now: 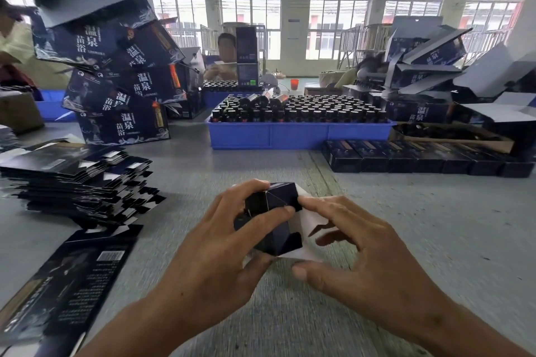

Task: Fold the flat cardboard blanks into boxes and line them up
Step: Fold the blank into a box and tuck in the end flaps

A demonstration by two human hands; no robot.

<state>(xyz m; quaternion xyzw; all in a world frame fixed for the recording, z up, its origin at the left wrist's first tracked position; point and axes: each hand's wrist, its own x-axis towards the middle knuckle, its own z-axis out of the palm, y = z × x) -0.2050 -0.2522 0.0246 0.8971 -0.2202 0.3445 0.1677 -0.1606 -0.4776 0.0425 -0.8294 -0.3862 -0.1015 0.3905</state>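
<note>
A small dark blue cardboard box (275, 206) with white inner flaps is held end-on between both hands above the grey table. My left hand (220, 246) grips its left side, fingers over the top and thumb beneath. My right hand (356, 246) holds the right side, fingers pressing on a white flap. A stack of flat dark blanks (78, 182) lies at the left, and one single blank (66, 287) rests nearer me. A row of folded boxes (429, 156) lines the table at the right.
A blue tray (298, 133) full of dark bottles stands behind the hands. Tall piles of larger printed cartons (121, 81) lean at the left, and more cartons (435, 81) are heaped at the right. A person (226, 58) sits behind the tray.
</note>
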